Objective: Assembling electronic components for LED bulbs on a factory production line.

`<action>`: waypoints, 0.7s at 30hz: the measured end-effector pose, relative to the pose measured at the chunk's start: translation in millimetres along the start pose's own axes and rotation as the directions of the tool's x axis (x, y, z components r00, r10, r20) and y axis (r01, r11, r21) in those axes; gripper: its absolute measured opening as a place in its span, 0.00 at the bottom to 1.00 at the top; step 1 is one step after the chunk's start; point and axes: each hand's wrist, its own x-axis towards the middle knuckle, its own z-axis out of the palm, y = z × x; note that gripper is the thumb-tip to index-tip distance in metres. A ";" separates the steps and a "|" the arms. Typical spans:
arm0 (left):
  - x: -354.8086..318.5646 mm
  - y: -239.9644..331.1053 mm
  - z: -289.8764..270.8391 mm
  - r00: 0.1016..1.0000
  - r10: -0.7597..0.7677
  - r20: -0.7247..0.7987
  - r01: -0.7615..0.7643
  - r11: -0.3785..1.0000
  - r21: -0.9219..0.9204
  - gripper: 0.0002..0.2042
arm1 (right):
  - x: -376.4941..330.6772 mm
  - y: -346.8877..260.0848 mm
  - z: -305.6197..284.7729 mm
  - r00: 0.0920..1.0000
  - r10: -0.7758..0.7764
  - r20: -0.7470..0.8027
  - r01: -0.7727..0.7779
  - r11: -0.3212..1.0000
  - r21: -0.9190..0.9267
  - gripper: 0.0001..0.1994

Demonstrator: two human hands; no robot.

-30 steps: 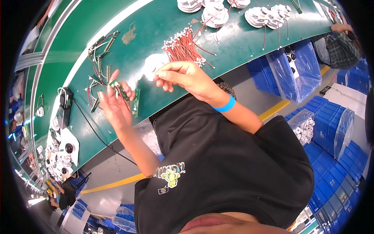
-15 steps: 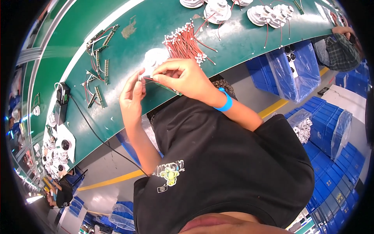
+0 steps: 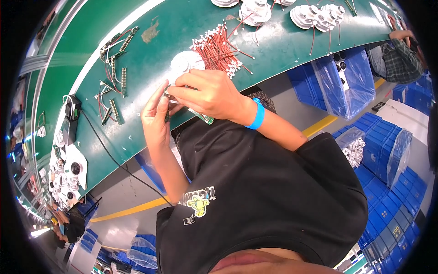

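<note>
My left hand (image 3: 157,114) is closed, thumb and fingertips pinching a small part at the edge of a green circuit board, mostly hidden by the fingers. Against those fingertips, my right hand (image 3: 207,93) is closed in a pinch; what lies in it is too small and covered to make out. A strip of green circuit board (image 3: 204,117) shows below my right palm, by the table's near edge. Just beyond my hands a round white housing (image 3: 183,61) rests on the green table. Beside it lies a pile of red wire leads (image 3: 216,50) with white connectors.
Several wired circuit boards (image 3: 123,82) lie on the table's left. White housings (image 3: 315,17) with dangling leads stand far right. A black power adapter (image 3: 72,114) trails a cable. Blue bins (image 3: 346,82) stand on the floor at right, near a co-worker's plaid sleeve (image 3: 401,59).
My right hand has shifted slightly down and left, closer to my left fingertips. The red wire seen between my hands is now covered, and more of the circuit board shows below my right palm.
</note>
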 end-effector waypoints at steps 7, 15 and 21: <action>-3.5 0.9 13.1 1.000 0.000 -0.024 -0.004 0.988 -0.154 0.19 | -1.5 1.2 -0.6 0.999 -0.004 0.032 0.005 0.999 -0.038 0.08; -8.9 -2.4 29.6 0.990 0.020 -0.136 -0.031 0.997 -0.078 0.20 | -1.5 -4.0 -2.6 1.000 -0.008 0.001 0.008 0.994 -0.108 0.07; -11.8 2.2 42.9 0.982 0.015 -0.188 -0.031 0.996 -0.079 0.20 | -5.3 -3.9 -3.2 1.000 0.005 0.003 -0.005 0.990 -0.144 0.07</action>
